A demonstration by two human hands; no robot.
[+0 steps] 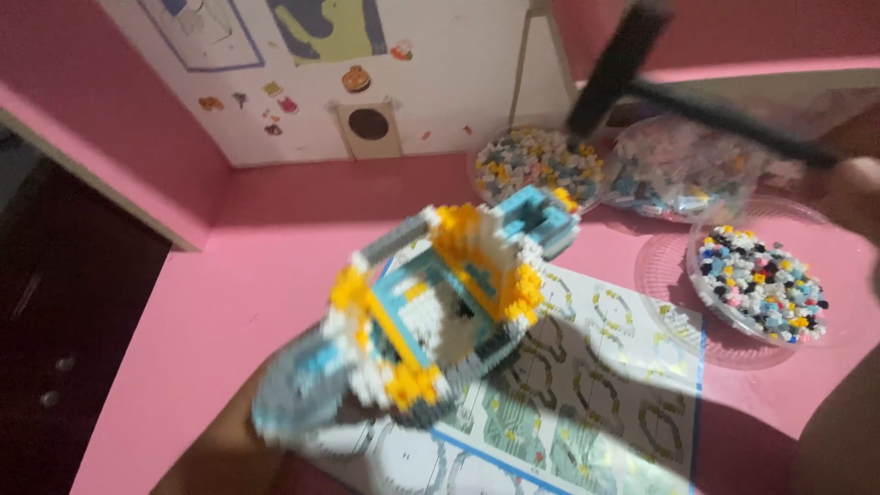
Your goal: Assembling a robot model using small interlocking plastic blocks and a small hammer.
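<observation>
Our left hand (215, 449) grips the brick model (431, 312) from below; right hand (857, 188) clasps a small hammer (623, 64), so we should tap gently.

The brick model (440, 312) sits over the instruction sheet (587, 394); three bead dishes (761, 284) lie at two o'clock, the hammer (642, 73) above them.

We see a pink desk top (275, 238), a white back panel (440, 82) at twelve o'clock, dark cabinet (55, 312) at nine.
</observation>
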